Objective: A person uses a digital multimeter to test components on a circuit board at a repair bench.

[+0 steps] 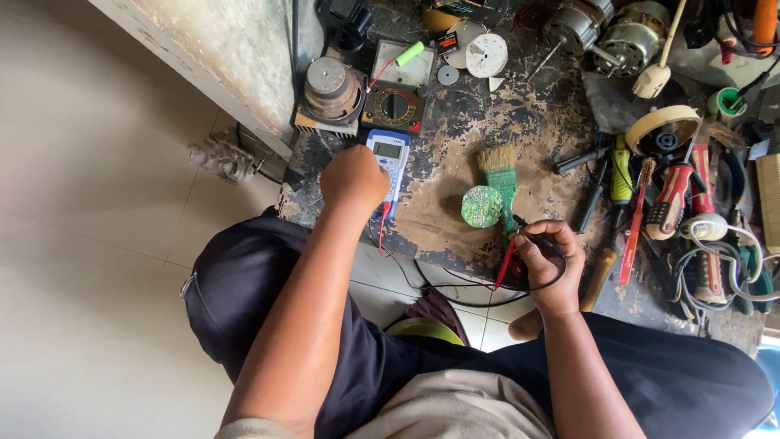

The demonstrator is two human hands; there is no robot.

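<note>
left hand (354,179) on multimeter (390,156) | right hand (549,264) grips probes (509,258)

A worn, paint-flaked bench (455,138) carries a blue-white multimeter (389,158), a round green circuit board (482,206), a green brush (500,175), two motors (605,28) and red-handled screwdrivers (670,199).

Pale tiled floor (97,244), scarred dark workbench (455,138), grey rag (218,156) on floor, daylight
</note>
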